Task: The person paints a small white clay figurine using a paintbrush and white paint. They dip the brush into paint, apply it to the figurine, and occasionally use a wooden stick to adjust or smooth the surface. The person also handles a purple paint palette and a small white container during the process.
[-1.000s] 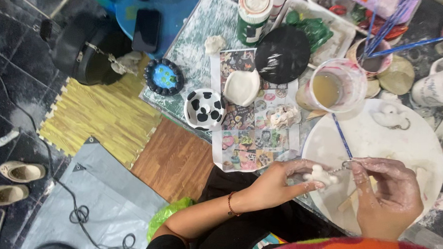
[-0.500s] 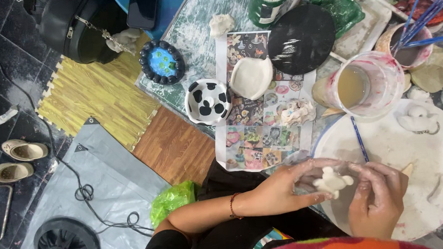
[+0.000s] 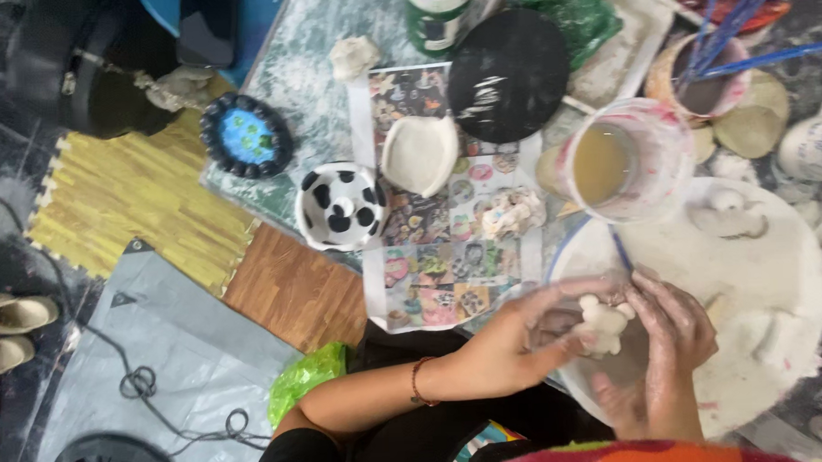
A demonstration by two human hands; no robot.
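Two hands are closed around one small lump of pale clay (image 3: 604, 323), which is held just above the near edge of a round white board (image 3: 777, 273). The clay is gripped from one side by the fingers of the left hand (image 3: 524, 341) and cupped from the other by the right hand (image 3: 674, 336), so that only its knobbly top is seen between them. A thin bracelet (image 3: 416, 383) is worn on the left wrist.

A clear cup of cloudy brownish water (image 3: 623, 160) is set at the far edge of the board, and a blue brush (image 3: 621, 249) is laid just beside it. A small clay figure (image 3: 727, 218) is placed farther back on the board. A sheet of coloured pictures (image 3: 447, 230) is spread to the left of the board; a white clay dish (image 3: 419, 153) and a crumpled clay piece (image 3: 512, 211) are rested on it. A black-and-white spotted bowl (image 3: 340, 206) is set at the sheet's left edge, with a blue dish (image 3: 245, 135) farther left. A black round plate (image 3: 507, 73) is seen beyond the sheet.
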